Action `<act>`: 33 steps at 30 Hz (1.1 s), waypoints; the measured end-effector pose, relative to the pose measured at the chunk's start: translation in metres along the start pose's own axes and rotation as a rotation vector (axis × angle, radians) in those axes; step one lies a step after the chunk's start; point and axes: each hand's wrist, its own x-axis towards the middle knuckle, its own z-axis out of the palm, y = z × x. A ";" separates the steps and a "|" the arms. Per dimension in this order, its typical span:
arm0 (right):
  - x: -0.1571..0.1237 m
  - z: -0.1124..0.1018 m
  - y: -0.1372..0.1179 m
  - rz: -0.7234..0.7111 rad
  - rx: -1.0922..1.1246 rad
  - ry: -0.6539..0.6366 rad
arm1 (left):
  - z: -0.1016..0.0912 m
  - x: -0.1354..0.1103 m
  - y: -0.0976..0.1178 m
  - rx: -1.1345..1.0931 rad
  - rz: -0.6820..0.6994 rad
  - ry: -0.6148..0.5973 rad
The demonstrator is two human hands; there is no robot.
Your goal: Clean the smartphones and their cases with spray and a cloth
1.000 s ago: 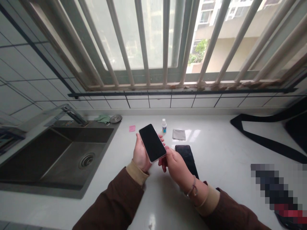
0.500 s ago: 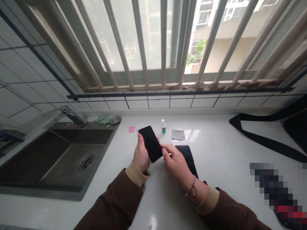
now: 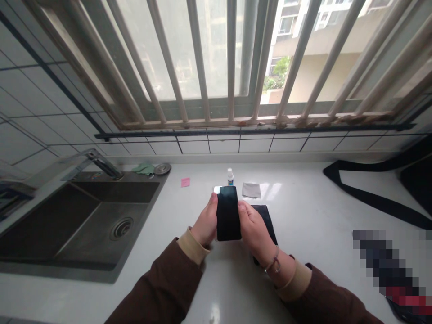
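Observation:
I hold a black-screened phone (image 3: 227, 212) upright over the white countertop (image 3: 310, 216), screen facing me. My left hand (image 3: 205, 223) grips its left edge and my right hand (image 3: 251, 227) grips its right edge. A second dark phone (image 3: 266, 216) lies flat on the counter just behind my right hand, partly hidden by it. Farther back stand a small white bottle with a blue label (image 3: 230, 177) and a folded grey cloth (image 3: 251, 190).
A steel sink (image 3: 84, 220) with a faucet (image 3: 103, 164) fills the left. A pink sticky note (image 3: 185, 182), a green rag (image 3: 144, 168) and a drain stopper (image 3: 162, 168) lie near it. A black strap (image 3: 371, 198) runs along the right. A barred window is behind.
The phone has swung from a tilted pose in my left hand to upright and moved right. My right hand has gone from touching its lower corner to gripping its right edge.

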 end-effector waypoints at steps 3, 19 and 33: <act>0.003 -0.002 0.000 0.029 0.004 -0.007 | 0.005 -0.001 0.001 -0.055 -0.093 -0.068; 0.002 -0.005 0.000 -0.003 -0.111 0.079 | 0.001 0.001 0.010 -0.065 -0.159 -0.057; 0.013 -0.010 0.013 0.040 -0.030 0.153 | -0.032 0.010 0.055 0.689 -0.274 0.146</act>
